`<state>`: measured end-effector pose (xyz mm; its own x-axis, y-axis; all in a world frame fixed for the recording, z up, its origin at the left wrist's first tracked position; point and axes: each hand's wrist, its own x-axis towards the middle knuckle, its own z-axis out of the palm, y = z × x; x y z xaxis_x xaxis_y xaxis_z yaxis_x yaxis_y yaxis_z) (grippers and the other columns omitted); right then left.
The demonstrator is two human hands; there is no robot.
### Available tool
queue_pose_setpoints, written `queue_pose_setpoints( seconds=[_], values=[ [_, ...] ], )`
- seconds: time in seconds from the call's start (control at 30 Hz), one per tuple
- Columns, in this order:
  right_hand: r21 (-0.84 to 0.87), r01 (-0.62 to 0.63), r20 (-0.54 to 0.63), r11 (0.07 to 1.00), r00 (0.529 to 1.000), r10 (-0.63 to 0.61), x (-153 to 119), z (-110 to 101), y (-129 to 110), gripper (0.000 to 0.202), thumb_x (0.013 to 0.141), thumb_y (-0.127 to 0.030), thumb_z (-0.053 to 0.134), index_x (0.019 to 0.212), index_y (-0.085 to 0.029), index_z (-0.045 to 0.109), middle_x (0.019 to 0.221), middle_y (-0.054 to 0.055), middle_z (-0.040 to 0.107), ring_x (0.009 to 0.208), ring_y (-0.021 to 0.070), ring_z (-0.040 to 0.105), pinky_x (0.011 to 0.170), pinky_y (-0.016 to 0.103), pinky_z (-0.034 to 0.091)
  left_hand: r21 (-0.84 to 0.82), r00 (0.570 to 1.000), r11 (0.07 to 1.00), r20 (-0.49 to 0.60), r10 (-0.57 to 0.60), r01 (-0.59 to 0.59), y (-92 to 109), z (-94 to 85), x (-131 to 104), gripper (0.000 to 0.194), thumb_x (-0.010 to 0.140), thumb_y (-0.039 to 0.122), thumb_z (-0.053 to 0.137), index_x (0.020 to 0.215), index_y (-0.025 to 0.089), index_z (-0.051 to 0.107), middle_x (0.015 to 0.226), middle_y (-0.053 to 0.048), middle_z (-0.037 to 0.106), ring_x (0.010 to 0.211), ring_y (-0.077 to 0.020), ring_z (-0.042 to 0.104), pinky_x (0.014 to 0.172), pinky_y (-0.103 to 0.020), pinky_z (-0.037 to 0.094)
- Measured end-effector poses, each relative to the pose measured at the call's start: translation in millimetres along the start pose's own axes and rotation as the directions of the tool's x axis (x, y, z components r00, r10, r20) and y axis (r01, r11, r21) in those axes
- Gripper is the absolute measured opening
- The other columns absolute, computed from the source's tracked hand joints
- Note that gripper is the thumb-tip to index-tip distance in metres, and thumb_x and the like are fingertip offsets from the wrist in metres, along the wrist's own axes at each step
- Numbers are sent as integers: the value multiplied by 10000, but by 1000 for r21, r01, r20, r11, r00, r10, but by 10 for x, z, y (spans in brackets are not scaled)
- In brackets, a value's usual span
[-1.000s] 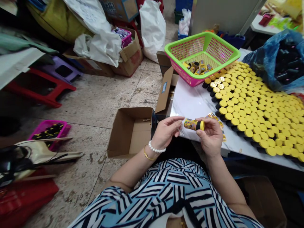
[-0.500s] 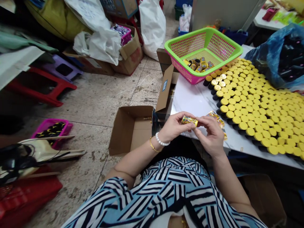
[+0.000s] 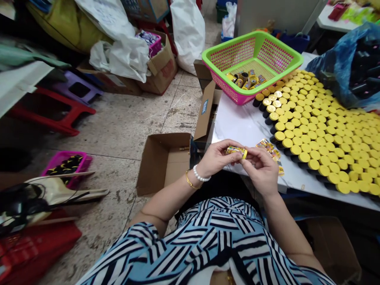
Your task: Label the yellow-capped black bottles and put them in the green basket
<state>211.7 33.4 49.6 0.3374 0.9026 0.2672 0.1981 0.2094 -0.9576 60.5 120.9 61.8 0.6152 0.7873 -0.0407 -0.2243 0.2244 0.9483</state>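
Well, tube (image 3: 233,150): one, mid-frame, our left hand (image 3: 219,157) closed round it.
Right hand (image 3: 263,170): bent fingers at its yellow end (image 3: 245,153); we cannot tell whether they grip.
Printed pieces (image 3: 268,146): several, overlapping, partly blocked from us by that hand.
Basket (image 3: 227,90): one, upper right of centre, several small pots (image 3: 251,81) inside.
Yellow lids (image 3: 339,140): right side, too many to count.
Blue bag (image 3: 329,67): one, upper right.
Open box (image 3: 154,170): one, left of our hands.
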Motion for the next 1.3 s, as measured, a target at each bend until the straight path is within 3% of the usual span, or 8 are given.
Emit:
queue_pose_setpoints(
  seconds=[0.23,0.43,0.57,0.73,0.93,1.0,1.1,1.3],
  values=[
    [47,-11,-5,999,1000,11,52,-56,13,349,834,-254,813,1166,-265,706,1085,52,708,918,195,737,876,371,651,-65,998,997,48,-42,45,47,-121,53,511,800,392,849,1237,170,706,998,-82,723,716,-129,660,597,-218,514],
    [163,-132,73,978,990,122,85,-58,14,330,848,-271,816,1151,-234,689,986,45,769,853,189,771,811,351,672,-50,999,998,32,43,-42,-9,-210,76,435,725,285,914,1107,137,769,1005,-86,746,870,-141,679,768,-222,538],
    [-40,105,36,994,994,-104,94,-110,41,353,832,-208,819,1165,-272,724,1101,58,723,927,195,746,768,336,669,10,999,999,14,-38,38,58,-217,69,458,713,328,920,1092,121,767,854,-57,743,646,-98,631,604,-202,516],
    [-264,431,122,863,902,-414,111,-172,73,451,777,-118,840,1174,-307,745,1091,52,737,986,220,727,822,376,664,31,995,995,26,-95,94,128,-202,36,484,723,362,908,1101,105,748,746,-25,704,536,-78,572,522,-197,492],
    [-17,-27,-23,999,999,27,57,-73,-2,71,909,-289,742,946,-231,759,911,29,753,771,172,729,719,325,659,92,993,995,116,18,-29,113,-177,-11,412,743,292,893,1103,128,776,940,-70,743,755,-116,663,681,-207,544],
    [-54,-47,-17,997,999,46,56,-87,-54,132,938,-310,707,860,-220,765,907,37,761,855,184,735,830,348,650,87,985,996,170,4,-19,121,-166,-25,413,743,274,894,1107,123,770,967,-86,750,808,-135,685,709,-218,560],
    [-33,-41,29,999,999,42,35,-130,-90,180,916,-310,739,1081,-242,769,1132,69,756,1056,222,727,978,402,619,33,989,996,117,-90,86,124,-150,-27,423,780,344,868,1107,116,726,827,-58,736,633,-107,650,566,-203,537],
    [54,-130,42,990,991,127,-74,-111,-11,372,844,-287,816,1195,-250,698,1128,67,756,990,217,762,894,376,672,41,990,990,22,-136,135,78,-126,5,410,776,421,865,982,112,693,721,-25,692,560,-94,612,504,-188,508]
  ],
)
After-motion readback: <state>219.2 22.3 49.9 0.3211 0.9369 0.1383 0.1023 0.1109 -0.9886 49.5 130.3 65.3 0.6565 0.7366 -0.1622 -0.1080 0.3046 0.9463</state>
